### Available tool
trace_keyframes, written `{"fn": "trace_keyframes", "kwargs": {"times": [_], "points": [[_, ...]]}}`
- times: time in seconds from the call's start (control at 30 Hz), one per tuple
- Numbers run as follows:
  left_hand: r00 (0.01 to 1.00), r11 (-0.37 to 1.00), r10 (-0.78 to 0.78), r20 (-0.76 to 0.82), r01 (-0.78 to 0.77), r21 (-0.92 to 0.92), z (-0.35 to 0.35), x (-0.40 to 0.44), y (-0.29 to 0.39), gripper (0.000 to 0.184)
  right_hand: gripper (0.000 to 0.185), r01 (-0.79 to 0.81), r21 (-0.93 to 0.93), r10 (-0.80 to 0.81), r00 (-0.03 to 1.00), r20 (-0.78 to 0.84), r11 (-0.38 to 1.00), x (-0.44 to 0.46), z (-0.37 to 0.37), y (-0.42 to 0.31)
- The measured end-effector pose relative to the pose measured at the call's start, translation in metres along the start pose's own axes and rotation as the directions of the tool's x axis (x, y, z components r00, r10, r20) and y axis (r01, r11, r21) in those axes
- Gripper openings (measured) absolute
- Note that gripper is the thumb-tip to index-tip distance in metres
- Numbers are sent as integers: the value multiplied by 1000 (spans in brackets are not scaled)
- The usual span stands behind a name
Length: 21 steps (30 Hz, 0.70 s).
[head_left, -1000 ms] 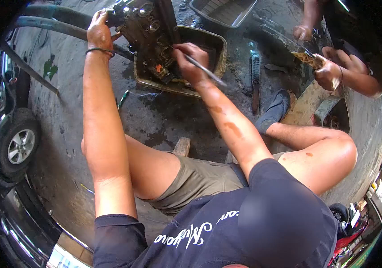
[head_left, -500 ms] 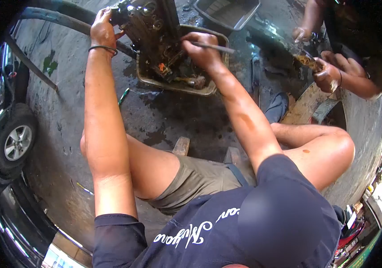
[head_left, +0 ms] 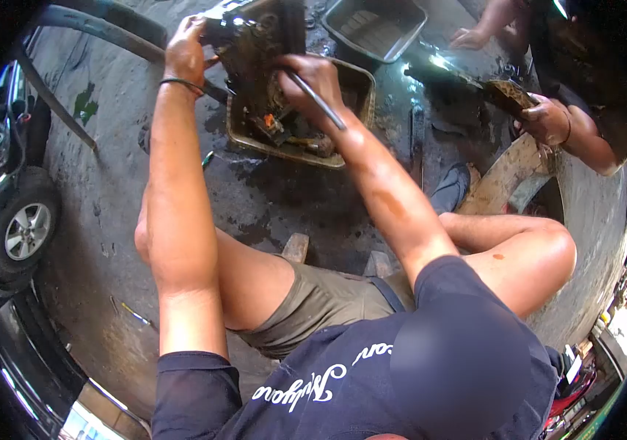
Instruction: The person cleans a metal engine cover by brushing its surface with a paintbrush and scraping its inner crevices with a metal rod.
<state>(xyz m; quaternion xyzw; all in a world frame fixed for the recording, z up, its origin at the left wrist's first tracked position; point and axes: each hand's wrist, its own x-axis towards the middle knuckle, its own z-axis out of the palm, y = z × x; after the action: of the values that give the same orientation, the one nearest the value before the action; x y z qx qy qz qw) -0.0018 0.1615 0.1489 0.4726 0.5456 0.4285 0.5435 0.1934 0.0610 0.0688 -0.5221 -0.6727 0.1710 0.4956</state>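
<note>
My left hand (head_left: 187,55) is closed on the left edge of a dark, greasy metal engine part (head_left: 254,44), which is tilted over a rectangular basin (head_left: 284,156). In my right hand (head_left: 313,82) is a thin-handled tool (head_left: 321,103), its handle pointing down along my forearm. The tool's working end is hidden against the front of the engine part, and the hand is slightly blurred. Below, dirty parts and a small orange piece (head_left: 269,119) lie in the basin.
A second basin (head_left: 409,45) with liquid stands behind. At right, a co-worker's hand (head_left: 548,121) holds a dirty metal piece (head_left: 510,97); their other hand (head_left: 469,38) is apart from it. A car wheel (head_left: 27,231) is at left, a dark pipe (head_left: 100,33) at upper left.
My right hand has moved left, and the tool's handle has swung from pointing right to pointing down. The engine part and my left hand shifted slightly. The co-worker's far hand moved up.
</note>
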Motion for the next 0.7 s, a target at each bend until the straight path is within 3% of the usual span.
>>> {"fn": "trace_keyframes", "kwargs": {"times": [0.07,0.1,0.13,0.17,0.2,0.27,0.3,0.37,0.43,0.47,0.5,0.57,0.63,0.67,0.7], "points": [[997,997,77,30,-76,-25,5,13,-15,23,23,-189,147,202,976,-83,971,-15,-9,-11],[988,989,148,46,-148,-4,2,31,-35,23,23,-351,239,366,930,-22,905,-20,-25,-25],[988,989,151,42,-151,-7,7,17,-19,23,23,-391,380,443,895,-57,839,-27,-29,-18],[999,999,54,2,-54,-2,12,4,-3,22,24,-412,512,519,851,-78,754,-33,-29,-12],[998,999,-44,-36,44,0,17,-6,10,23,24,-410,509,515,854,-77,757,-29,-33,-15],[999,999,-40,-23,39,-19,12,0,9,22,27,-261,737,476,875,-92,623,-17,-44,-30],[999,999,-38,-6,38,-32,11,1,7,22,27,-269,738,485,870,-91,619,-6,-42,-31],[999,999,-17,-46,18,28,17,-10,11,25,30,-265,480,312,950,-21,836,26,-23,-21],[998,997,62,3,-62,39,18,-13,9,23,33,7,135,14,987,-157,991,41,-3,-15],[978,977,206,32,-207,58,13,-4,-2,23,30,95,93,-79,983,-165,991,43,-4,-12],[976,975,213,35,-215,57,9,-2,-3,23,30,100,89,-84,982,-171,991,39,-10,-15],[998,997,49,-47,-52,-52,6,0,-1,22,26,-121,279,164,977,-135,953,16,-32,-21],[993,998,38,-108,-43,-47,4,-1,2,22,24,-177,283,234,955,-183,943,-5,-52,-15],[991,998,21,-135,-29,-52,2,-1,4,22,25,-257,411,360,913,-195,875,-16,-49,-9],[988,998,1,-156,-9,-55,1,0,5,22,25,-260,415,365,910,-197,872,-14,-48,-13]]}}
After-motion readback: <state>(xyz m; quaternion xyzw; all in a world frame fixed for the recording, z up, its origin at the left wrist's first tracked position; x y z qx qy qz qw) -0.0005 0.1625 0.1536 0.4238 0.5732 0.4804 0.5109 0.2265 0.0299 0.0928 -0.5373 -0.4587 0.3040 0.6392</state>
